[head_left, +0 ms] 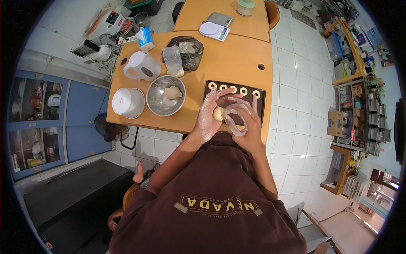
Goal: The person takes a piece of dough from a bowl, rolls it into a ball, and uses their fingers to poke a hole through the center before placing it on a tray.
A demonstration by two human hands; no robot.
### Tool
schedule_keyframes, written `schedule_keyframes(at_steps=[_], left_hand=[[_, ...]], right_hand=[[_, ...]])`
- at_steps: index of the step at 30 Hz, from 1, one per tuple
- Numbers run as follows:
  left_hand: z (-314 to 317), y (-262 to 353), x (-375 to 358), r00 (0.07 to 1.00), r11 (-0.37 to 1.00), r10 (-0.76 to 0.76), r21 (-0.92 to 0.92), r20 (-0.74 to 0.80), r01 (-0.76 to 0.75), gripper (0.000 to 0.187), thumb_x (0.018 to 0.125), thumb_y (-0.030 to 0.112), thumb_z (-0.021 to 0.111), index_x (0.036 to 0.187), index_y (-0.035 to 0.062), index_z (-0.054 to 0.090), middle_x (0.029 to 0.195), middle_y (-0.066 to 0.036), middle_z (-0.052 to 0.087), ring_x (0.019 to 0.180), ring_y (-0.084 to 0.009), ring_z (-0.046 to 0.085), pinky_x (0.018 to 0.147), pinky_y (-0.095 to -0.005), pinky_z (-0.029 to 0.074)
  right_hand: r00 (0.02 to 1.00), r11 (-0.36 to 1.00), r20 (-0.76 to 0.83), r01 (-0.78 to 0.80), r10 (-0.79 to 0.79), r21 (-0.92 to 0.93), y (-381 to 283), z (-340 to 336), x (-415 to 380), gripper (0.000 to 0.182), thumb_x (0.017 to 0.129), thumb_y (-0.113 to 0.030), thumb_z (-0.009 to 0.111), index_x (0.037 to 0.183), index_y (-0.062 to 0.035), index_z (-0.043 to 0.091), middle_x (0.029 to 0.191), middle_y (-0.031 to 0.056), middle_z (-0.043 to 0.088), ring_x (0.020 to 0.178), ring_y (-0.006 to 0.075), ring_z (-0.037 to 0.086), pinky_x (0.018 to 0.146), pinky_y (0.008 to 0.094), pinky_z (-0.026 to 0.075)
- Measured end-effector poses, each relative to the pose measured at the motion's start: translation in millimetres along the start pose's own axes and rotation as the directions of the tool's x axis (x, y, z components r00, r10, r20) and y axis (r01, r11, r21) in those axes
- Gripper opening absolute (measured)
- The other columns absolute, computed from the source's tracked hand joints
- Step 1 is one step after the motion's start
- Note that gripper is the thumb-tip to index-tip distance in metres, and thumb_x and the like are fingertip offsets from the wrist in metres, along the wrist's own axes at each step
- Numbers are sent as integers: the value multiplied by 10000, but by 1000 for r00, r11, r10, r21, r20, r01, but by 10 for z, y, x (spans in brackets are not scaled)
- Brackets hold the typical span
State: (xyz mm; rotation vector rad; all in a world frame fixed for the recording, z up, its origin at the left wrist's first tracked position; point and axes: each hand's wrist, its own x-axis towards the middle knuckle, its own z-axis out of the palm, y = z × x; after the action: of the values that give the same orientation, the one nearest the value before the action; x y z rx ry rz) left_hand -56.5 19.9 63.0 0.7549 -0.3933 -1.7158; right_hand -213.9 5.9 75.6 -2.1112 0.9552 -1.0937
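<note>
At frame centre we find the ball point(218, 114), round, without long axis, against the left hand point(207, 112), grip slack, fingers extended; right hand point(250, 117), curled, adjoins from the right, contact unclear.

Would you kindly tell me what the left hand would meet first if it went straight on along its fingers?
Probably one of the pale rings on the dark tray, though depth is unclear and the left hand might pass above them.
</note>
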Motion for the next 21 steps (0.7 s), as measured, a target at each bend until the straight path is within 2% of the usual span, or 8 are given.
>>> schedule_keyframes(at_steps=[3,7,10,12,16,19,21], left_hand=[[42,-11,-28,997,997,73,18,-20,-72,676,1109,549,273,1444,2,484,1399,-230,590,1230,-269,627,1079,-418,500],[65,-59,-34,977,973,211,102,-17,-208,696,1104,566,251,1447,1,468,1410,-232,580,1237,-283,620,1062,-408,512],[72,-82,-21,960,955,280,104,-1,-279,654,1108,570,266,1433,49,490,1386,-167,611,1207,-220,608,955,-332,518],[47,-83,-14,958,953,286,106,-2,-284,649,1110,561,263,1435,45,484,1384,-173,611,1212,-225,607,969,-337,515],[58,-78,-24,958,952,288,113,-14,-284,633,1112,544,272,1425,40,492,1375,-176,616,1209,-233,613,982,-335,511],[95,-44,-33,972,971,233,55,-38,-231,628,1111,539,286,1410,35,513,1381,-176,614,1198,-241,623,980,-336,511],[77,-14,-27,988,988,144,-51,-47,-146,632,1110,538,291,1402,28,524,1375,-181,618,1186,-245,632,966,-339,517]], right_hand=[[997,996,-40,-68,70,57,-67,12,21,196,811,-94,797,1001,-77,750,1078,66,730,1128,308,668,1228,633,162],[998,999,-54,-37,36,-36,-48,31,-6,183,829,-81,802,1006,-73,758,1069,72,740,1143,305,675,1223,601,211],[995,998,-71,-69,69,-4,-90,56,5,192,826,-60,817,1011,-62,765,1051,77,750,1154,294,680,1214,576,268],[992,995,-86,-91,94,36,-92,85,1,184,836,-53,806,1015,-62,766,1044,77,750,1168,294,674,1209,574,274],[991,995,-98,-97,96,-8,-93,111,-2,170,851,-37,784,1018,-61,764,1067,78,746,1185,293,665,1208,585,262],[996,997,-59,-73,72,-24,-118,79,12,167,856,-28,774,1019,-67,764,1087,81,740,1182,290,664,1219,594,229],[999,999,-15,-29,29,-44,-132,16,47,171,857,-29,772,1023,-69,764,1096,83,737,1176,289,666,1228,599,202]])
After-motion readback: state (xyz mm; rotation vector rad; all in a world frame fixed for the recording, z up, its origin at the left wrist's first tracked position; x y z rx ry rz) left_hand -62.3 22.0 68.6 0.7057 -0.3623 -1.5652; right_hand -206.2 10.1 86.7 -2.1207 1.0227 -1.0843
